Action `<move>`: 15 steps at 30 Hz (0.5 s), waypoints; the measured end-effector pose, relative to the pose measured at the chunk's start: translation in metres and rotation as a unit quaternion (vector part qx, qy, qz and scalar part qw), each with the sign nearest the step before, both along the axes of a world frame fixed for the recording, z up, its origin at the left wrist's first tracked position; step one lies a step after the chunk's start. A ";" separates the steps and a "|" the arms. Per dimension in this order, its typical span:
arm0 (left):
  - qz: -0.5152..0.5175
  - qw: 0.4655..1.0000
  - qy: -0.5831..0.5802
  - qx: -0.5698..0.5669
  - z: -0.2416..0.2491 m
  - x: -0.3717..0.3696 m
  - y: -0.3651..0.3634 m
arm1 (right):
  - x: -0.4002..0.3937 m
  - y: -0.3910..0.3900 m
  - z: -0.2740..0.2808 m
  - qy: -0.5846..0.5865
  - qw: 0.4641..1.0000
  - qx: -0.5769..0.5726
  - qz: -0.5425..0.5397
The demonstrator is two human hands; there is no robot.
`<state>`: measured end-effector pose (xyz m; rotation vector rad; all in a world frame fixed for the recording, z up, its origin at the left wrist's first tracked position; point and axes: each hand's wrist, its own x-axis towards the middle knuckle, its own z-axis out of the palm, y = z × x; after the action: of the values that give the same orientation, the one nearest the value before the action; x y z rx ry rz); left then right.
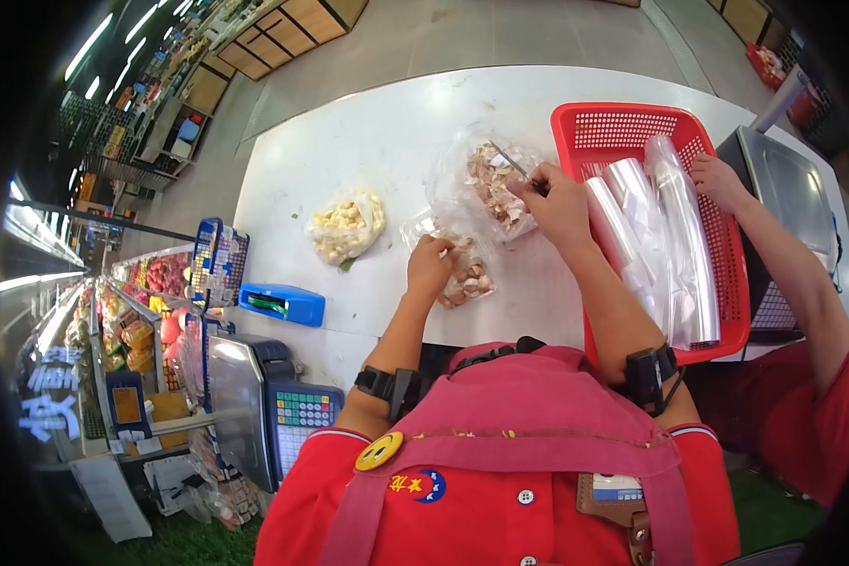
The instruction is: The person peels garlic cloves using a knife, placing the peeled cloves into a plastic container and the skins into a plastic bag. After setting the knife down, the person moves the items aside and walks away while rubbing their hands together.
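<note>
My left hand point(430, 266) rests with curled fingers on the edge of a clear bag of brown and white pieces point(467, 279), pinching its plastic. In my right hand point(558, 209) is a small knife point(509, 158), its blade pointing up and left over a second open bag of brownish scraps point(492, 181). To the left on the white table point(297, 170) lies a bag of pale yellow pieces point(347, 226), apart from both hands.
A red basket point(574, 127) with clear plastic rolls point(684, 255) stands right; another person's hand point(720, 182) touches its rim. At left are a blue tape dispenser point(283, 304) and a scale with keypad point(304, 412). A metal machine point(792, 189) sits far right.
</note>
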<state>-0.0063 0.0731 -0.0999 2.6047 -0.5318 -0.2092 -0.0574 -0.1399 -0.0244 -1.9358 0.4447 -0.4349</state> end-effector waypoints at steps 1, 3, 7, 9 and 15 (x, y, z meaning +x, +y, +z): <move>0.029 0.998 -0.004 -0.057 -0.001 0.003 0.005 | 0.001 0.001 0.000 0.006 1.000 -0.019 0.009; 0.055 0.992 -0.020 -0.108 0.006 0.008 0.015 | 0.003 0.003 -0.010 -0.046 0.998 -0.051 -0.009; 0.107 0.833 0.141 -0.524 0.055 0.010 0.019 | 0.004 0.007 -0.009 -0.071 0.996 -0.052 -0.003; 0.044 0.742 0.185 -0.643 0.083 0.006 0.006 | 0.002 0.005 -0.006 -0.043 0.998 -0.034 0.012; -0.059 0.695 0.319 -0.642 0.106 0.003 -0.059 | 0.004 0.003 -0.008 -0.081 0.992 0.088 0.048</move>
<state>-0.0034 0.0144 0.0062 1.0031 -0.3490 -0.5201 -0.0538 -0.1372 -0.0323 -1.7283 0.2733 -0.4712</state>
